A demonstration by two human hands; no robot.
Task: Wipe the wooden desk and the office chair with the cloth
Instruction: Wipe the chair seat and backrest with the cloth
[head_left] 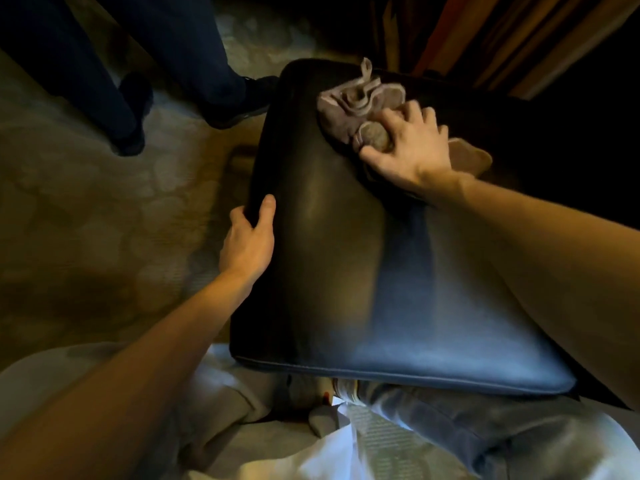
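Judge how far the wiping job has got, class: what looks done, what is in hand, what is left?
Done: nothing provable; no wiped patch stands out. In hand: the right hand holds the crumpled grey-brown cloth against the far end of the black leather chair seat, while the left hand grips its left edge. Left: the seat's near part, away from the cloth; the wooden desk is not clearly in view.

Right hand presses the cloth on the chair seat; left hand grips its edge.

Chair seat smooth, glossy black leather; cloth soft, matt, crumpled fabric.
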